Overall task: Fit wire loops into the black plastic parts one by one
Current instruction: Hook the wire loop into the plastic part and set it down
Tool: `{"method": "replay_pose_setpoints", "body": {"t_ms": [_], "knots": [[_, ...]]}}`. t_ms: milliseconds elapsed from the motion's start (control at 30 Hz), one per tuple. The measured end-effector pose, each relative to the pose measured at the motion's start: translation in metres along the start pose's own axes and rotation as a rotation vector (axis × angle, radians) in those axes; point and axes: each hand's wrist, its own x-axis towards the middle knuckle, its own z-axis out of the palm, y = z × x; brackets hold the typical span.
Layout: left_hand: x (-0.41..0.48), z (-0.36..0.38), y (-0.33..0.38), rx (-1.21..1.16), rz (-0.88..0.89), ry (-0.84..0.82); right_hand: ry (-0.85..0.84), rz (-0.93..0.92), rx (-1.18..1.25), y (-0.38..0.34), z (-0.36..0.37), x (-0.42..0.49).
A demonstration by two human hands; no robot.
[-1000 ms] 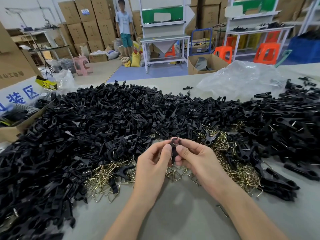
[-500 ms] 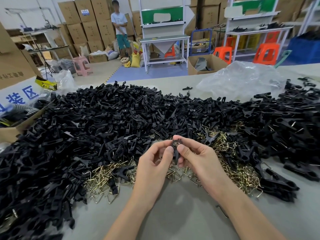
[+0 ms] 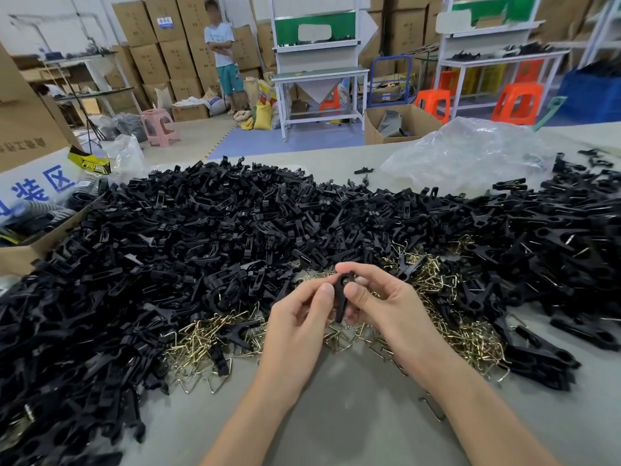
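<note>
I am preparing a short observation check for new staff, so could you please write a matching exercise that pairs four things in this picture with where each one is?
Things
1. black plastic part
2. wire loops
3. plastic bag
4. pink stool

Places
a. standing beyond the table, at the far left
b. pinched between the left hand and the right hand
c. crumpled on the table's far right side
d. scattered on the table under and beside the hands

Pairs: 1-b, 2-d, 3-c, 4-a
</note>
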Motion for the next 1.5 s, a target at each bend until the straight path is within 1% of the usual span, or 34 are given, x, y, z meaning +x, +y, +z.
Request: {"method": "replay_pose_setpoints", "body": {"t_ms": [67,133,200,233,300,367,433,500,633,733,800,933,1067,1133,1300,1500], "knots": [[-0.001,0.000,0.000,0.043,0.024,0.022,0.013,-0.009,-0.008,-0.001,0.000,0.000],[-0.001,-0.001,-0.003,0.144,0.018,0.085,0.067,-0.024,0.020,-0.002,-0.002,0.001],[0.001,-0.005,-0.007,0.325,0.023,0.128,0.151,-0.034,0.113,-0.003,-0.006,0.003],[0.001,-0.008,-0.009,0.445,0.044,0.111,0.192,-0.033,0.183,-0.004,-0.009,0.005],[0.002,-0.013,-0.011,0.734,0.123,-0.013,0.260,-0.017,0.323,-0.005,-0.014,0.007],[0.001,-0.014,-0.013,0.986,0.183,-0.163,0.305,-0.011,0.406,-0.004,-0.016,0.009],[0.001,-0.014,-0.015,1.099,0.164,-0.266,0.321,-0.025,0.449,-0.003,-0.017,0.010],[0.002,-0.015,-0.017,1.115,0.149,-0.295,0.328,-0.032,0.473,-0.002,-0.018,0.010],[0.002,-0.011,-0.018,1.043,0.146,-0.261,0.314,-0.022,0.475,-0.002,-0.019,0.011],[0.000,-0.008,-0.020,1.056,0.166,-0.254,0.315,-0.017,0.474,-0.002,-0.017,0.011],[0.001,-0.008,-0.019,1.072,0.184,-0.272,0.322,-0.013,0.465,-0.002,-0.017,0.011],[0.004,-0.008,-0.018,1.071,0.159,-0.328,0.330,-0.003,0.455,-0.002,-0.016,0.011],[0.004,-0.009,-0.018,1.124,0.162,-0.368,0.334,0.000,0.458,-0.002,-0.015,0.012],[0.003,-0.008,-0.016,1.136,0.136,-0.379,0.336,0.002,0.455,-0.001,-0.015,0.013],[-0.001,0.004,-0.015,1.235,0.091,-0.302,0.338,0.001,0.449,0.000,-0.015,0.013],[-0.004,0.009,-0.012,1.206,0.067,-0.294,0.342,-0.002,0.437,0.000,-0.014,0.013]]}}
